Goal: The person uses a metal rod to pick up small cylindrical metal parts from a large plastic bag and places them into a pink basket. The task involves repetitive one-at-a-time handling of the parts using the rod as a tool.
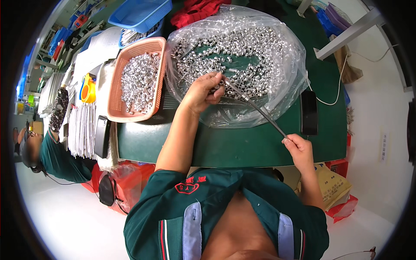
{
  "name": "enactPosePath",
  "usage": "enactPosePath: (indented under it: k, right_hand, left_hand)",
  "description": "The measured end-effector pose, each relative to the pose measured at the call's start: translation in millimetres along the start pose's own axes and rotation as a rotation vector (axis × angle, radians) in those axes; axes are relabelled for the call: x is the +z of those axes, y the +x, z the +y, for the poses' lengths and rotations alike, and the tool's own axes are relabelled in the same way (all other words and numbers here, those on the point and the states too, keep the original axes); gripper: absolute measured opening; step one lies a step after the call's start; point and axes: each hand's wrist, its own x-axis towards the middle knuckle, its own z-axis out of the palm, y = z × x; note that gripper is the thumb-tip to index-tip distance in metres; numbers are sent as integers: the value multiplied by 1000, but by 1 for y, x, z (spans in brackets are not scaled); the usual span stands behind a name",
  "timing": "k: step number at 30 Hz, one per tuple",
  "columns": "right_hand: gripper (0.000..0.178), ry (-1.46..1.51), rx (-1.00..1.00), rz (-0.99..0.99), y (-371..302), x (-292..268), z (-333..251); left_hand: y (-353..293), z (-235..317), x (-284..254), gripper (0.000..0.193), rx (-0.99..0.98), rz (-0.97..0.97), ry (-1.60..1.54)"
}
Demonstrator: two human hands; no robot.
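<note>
Basket (130, 117) of parts (141, 80) sitting left; left hand (203, 93) pinching rod (269, 119) near its upper end, over bag (293, 56); right hand (299, 149) gripping its lower end; probably threading parts on; next move likely calling for steady rod, aligned tip.

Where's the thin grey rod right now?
Right of centre in the head view, the rod slants from the left hand down to the right hand, partly over the clear plastic bag.
</note>
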Motion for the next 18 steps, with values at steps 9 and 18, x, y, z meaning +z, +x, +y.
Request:
enactPosePath:
  k: [9, 18]
  right_hand:
    - [13, -422, -214, 151, -2, 1, -30]
    - [13, -67, 17, 70, -7, 25, -14]
  left_hand:
    - [11, -23, 10, 23, 283, 352, 608]
    - [0, -8, 27, 26, 224, 268, 122]
